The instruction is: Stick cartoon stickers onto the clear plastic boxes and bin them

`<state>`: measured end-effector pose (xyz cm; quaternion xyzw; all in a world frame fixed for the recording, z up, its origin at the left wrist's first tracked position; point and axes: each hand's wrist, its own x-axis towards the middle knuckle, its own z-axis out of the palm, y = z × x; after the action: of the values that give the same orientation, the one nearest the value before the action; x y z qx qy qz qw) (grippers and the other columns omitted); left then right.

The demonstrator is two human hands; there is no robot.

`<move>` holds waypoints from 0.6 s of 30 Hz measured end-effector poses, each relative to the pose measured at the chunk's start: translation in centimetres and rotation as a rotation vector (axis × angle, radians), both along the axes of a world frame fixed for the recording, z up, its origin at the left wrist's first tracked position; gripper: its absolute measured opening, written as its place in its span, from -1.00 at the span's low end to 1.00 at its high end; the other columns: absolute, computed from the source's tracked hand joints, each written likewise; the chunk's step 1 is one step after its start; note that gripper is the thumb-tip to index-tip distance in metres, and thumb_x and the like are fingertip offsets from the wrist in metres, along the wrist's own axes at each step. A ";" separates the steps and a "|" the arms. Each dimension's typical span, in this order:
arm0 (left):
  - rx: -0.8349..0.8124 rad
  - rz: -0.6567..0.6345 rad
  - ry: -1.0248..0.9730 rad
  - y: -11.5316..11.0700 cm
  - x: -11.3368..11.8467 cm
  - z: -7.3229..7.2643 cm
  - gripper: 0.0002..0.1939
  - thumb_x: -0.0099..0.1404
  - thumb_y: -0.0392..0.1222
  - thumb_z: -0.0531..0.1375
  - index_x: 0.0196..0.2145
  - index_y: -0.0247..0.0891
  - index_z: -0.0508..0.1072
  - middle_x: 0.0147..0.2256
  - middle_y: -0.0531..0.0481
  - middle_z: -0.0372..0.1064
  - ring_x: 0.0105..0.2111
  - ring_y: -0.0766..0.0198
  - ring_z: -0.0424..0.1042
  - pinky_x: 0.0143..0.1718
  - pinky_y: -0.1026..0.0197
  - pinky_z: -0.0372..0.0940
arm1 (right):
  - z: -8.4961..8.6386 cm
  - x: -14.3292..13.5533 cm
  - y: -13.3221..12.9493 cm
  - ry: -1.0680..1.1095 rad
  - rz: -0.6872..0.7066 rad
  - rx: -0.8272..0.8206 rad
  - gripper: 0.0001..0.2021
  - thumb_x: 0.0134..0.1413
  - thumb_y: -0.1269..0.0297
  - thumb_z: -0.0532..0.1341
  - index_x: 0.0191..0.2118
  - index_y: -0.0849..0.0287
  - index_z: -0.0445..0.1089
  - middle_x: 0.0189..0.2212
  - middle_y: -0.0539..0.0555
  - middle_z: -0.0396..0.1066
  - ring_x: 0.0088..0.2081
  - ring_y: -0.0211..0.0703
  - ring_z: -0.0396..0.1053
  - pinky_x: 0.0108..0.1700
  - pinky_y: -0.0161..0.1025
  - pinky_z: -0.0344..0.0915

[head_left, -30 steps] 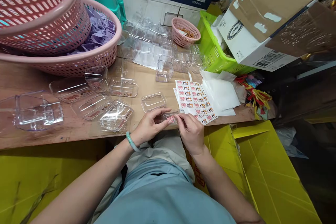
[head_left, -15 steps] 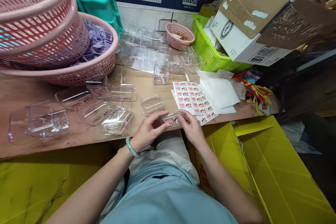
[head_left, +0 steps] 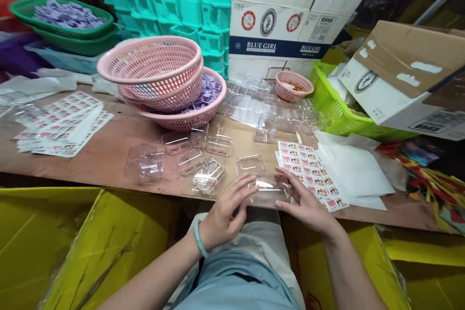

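In the head view, a clear plastic box [head_left: 268,195] lies at the near edge of the tabletop [head_left: 112,167], between the hands. The left hand [head_left: 225,217], wearing a pale green bangle [head_left: 199,239], has its fingers extended over the box's left end. The right hand's [head_left: 308,209] thumb and fingers span its right end; whether they grip it, I cannot tell. A sticker sheet [head_left: 308,170] lies just beyond the right hand, beside white paper sheets [head_left: 358,169].
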<state>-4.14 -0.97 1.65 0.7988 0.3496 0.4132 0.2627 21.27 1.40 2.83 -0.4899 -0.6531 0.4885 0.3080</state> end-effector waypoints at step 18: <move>0.193 0.695 0.317 3.3 -8.5 1.6 -0.39 0.27 -0.29 0.13 0.25 -0.11 0.10 0.24 -0.21 0.09 0.25 -0.01 0.09 0.23 -0.13 0.04 | -3.9 -6.5 7.0 -0.155 -0.028 0.316 -0.23 -0.12 0.08 0.40 0.20 -0.06 0.04 0.04 0.14 0.27 0.04 0.03 0.33 0.13 0.04 0.28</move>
<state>-12.67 2.36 3.22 0.7076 0.5952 0.3800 -0.0263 14.74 8.43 -1.08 -0.4809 -0.7365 0.3362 0.3366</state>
